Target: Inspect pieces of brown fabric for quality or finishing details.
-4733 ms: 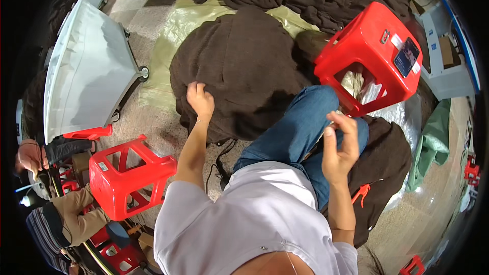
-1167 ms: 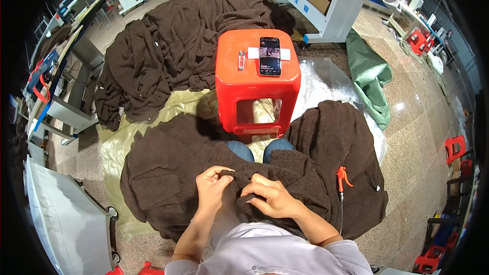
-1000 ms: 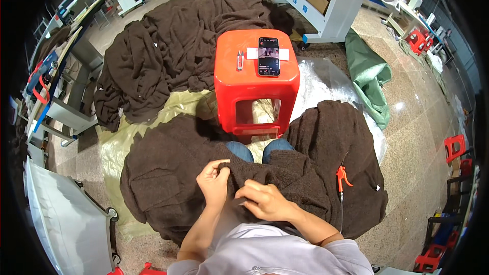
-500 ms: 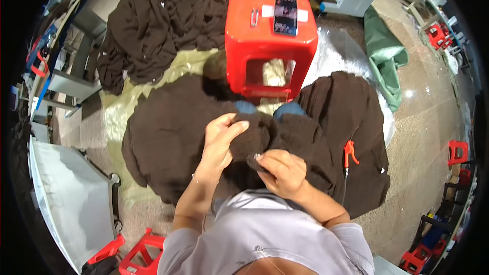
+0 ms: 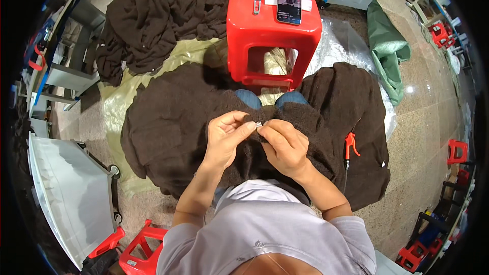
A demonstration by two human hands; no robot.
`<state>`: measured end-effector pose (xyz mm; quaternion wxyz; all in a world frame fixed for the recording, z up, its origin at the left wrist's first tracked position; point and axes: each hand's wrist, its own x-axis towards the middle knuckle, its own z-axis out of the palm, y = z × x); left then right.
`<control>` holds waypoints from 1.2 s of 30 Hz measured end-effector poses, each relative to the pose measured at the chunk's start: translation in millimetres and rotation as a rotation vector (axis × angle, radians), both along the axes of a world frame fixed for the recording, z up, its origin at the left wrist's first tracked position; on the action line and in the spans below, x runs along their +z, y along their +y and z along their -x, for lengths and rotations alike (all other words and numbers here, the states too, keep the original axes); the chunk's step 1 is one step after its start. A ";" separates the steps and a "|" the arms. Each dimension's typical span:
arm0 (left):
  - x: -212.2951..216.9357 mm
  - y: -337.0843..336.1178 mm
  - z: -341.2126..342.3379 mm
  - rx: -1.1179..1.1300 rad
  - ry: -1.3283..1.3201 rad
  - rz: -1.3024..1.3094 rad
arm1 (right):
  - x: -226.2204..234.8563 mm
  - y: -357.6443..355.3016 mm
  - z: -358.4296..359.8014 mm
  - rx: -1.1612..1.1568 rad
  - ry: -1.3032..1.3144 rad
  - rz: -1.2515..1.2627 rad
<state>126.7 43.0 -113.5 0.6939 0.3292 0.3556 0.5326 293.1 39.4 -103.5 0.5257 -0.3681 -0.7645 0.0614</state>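
Dark brown fleecy fabric [image 5: 168, 122] lies across my lap and spreads to both sides. My left hand [image 5: 224, 136] is closed, its thumb and forefinger pinching an edge of this fabric. Close beside it my right hand [image 5: 286, 146] is closed too, fingertips pressed together on the same fabric. Between the two sets of fingertips shows a small whitish bit [image 5: 259, 125], too small to name. On the fabric to my right rests a red air blow gun [image 5: 350, 145] with a thin hose.
In front of my knees stands a red plastic stool [image 5: 275, 35] bearing thread snips [image 5: 256, 5] and a phone [image 5: 289, 4]. More brown fabric [image 5: 137, 25] is heaped at the far left. A white wheeled cart [image 5: 74, 193] and another red stool [image 5: 145, 249] are at the near left.
My right hand has moved up, bringing its fingertips and the whitish bit against my left fingertips. The view has tilted slightly, so the stool appears higher.
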 end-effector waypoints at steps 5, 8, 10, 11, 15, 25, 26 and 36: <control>-1.8 -3.3 4.8 0.074 0.323 -0.184 | 13.3 -1.7 -7.0 0.152 0.102 0.465; -0.5 -0.4 7.7 0.028 0.339 -0.227 | 23.3 10.9 -13.2 0.274 0.181 0.697; 0.8 3.2 8.7 -0.003 0.344 -0.268 | 19.7 16.3 -20.8 0.357 -0.004 0.691; 0.3 3.7 10.6 -0.015 0.363 -0.276 | 20.3 15.4 -21.2 0.321 -0.090 0.633; -7.9 4.2 8.8 0.010 0.322 -0.302 | 13.3 0.4 -8.0 0.162 -0.117 0.413; -4.7 -12.1 -16.9 0.284 0.378 -0.358 | -11.6 -3.6 -4.4 0.117 0.092 0.270; -7.0 -8.7 -9.2 0.152 0.303 -0.309 | -11.7 -1.9 -9.2 0.180 0.116 0.327; -7.0 -4.1 -0.5 -0.086 0.174 -0.331 | 3.1 3.3 -26.2 0.440 0.257 0.758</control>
